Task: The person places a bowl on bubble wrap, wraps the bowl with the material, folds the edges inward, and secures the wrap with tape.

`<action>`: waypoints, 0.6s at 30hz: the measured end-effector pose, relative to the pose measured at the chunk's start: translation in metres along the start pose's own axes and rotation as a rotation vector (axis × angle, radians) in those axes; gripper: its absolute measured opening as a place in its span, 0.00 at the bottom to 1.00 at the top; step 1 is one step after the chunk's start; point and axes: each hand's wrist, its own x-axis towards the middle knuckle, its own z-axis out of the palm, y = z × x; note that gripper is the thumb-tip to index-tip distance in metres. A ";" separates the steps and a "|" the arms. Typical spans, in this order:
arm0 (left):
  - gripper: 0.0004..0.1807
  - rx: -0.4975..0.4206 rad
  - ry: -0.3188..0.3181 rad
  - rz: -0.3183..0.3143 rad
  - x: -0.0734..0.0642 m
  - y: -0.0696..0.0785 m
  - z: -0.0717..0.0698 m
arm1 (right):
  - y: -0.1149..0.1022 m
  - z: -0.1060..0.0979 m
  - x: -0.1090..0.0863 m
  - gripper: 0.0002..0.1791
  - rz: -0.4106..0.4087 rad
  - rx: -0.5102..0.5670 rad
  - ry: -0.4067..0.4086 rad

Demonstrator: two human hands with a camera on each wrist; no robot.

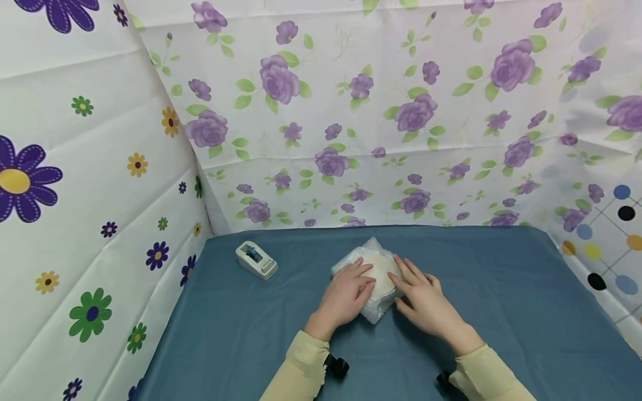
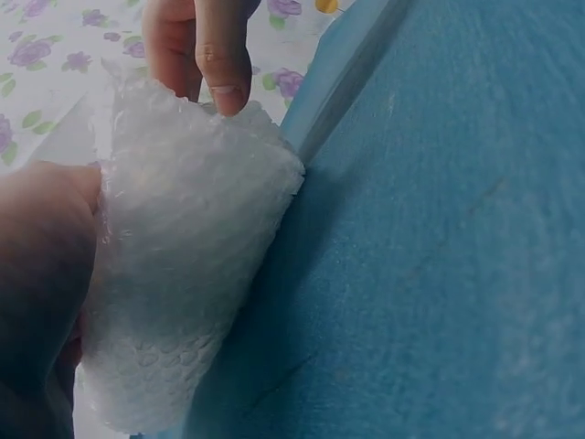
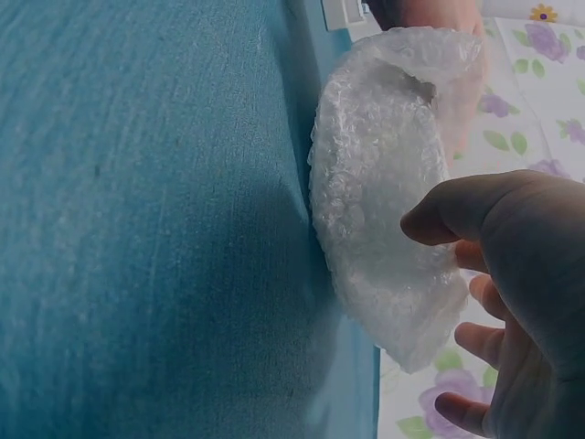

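A bundle of bubble wrap (image 1: 375,309) lies on the blue cloth, folded up around a round, cream-coloured item (image 1: 379,271). From the left, my left hand (image 1: 346,292) rests over the bundle, its fingertips on the cream top. My right hand (image 1: 426,303) is at the right side, fingers spread and fingertips right at the item's edge. The left wrist view shows the side of the bubble wrap (image 2: 183,219), with right-hand fingers (image 2: 222,64) at its far upper edge. In the right wrist view, the right thumb (image 3: 443,212) overlaps the wrap (image 3: 366,183).
A white tape dispenser (image 1: 257,260) with a blue-green roll stands to the left at the back of the blue cloth (image 1: 225,334). Flower-printed sheets (image 1: 331,117) hang behind and to the left. A dotted sheet (image 1: 612,245) borders the right side.
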 end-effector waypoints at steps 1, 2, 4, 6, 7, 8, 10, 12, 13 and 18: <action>0.19 -0.006 -0.007 0.003 0.000 0.000 0.001 | 0.000 0.000 0.000 0.33 -0.002 -0.001 0.000; 0.19 -0.010 -0.012 0.005 -0.001 0.000 0.001 | 0.000 0.000 0.000 0.33 -0.005 -0.002 0.002; 0.20 -0.014 -0.020 0.003 -0.002 0.000 0.002 | 0.001 0.000 0.001 0.32 -0.014 -0.001 0.006; 0.21 -0.008 -0.023 0.001 -0.003 0.000 0.002 | 0.001 0.001 0.001 0.31 -0.032 -0.004 0.016; 0.21 -0.002 -0.024 0.000 -0.004 0.001 0.002 | 0.001 0.001 0.002 0.31 -0.043 -0.005 0.020; 0.21 0.003 -0.025 -0.002 -0.004 0.001 0.002 | 0.001 0.001 0.002 0.31 -0.056 -0.004 0.025; 0.22 0.014 -0.030 -0.004 -0.004 0.001 0.002 | 0.002 0.000 0.004 0.32 -0.087 -0.012 0.031; 0.22 0.020 -0.037 -0.007 -0.004 0.002 0.001 | 0.003 -0.002 0.006 0.32 -0.128 -0.035 0.025; 0.22 0.022 -0.040 -0.007 -0.003 0.001 0.002 | 0.003 -0.003 0.008 0.32 -0.153 -0.055 0.016; 0.24 0.027 -0.041 0.000 -0.002 0.000 0.002 | 0.008 -0.013 0.018 0.30 -0.261 -0.180 -0.044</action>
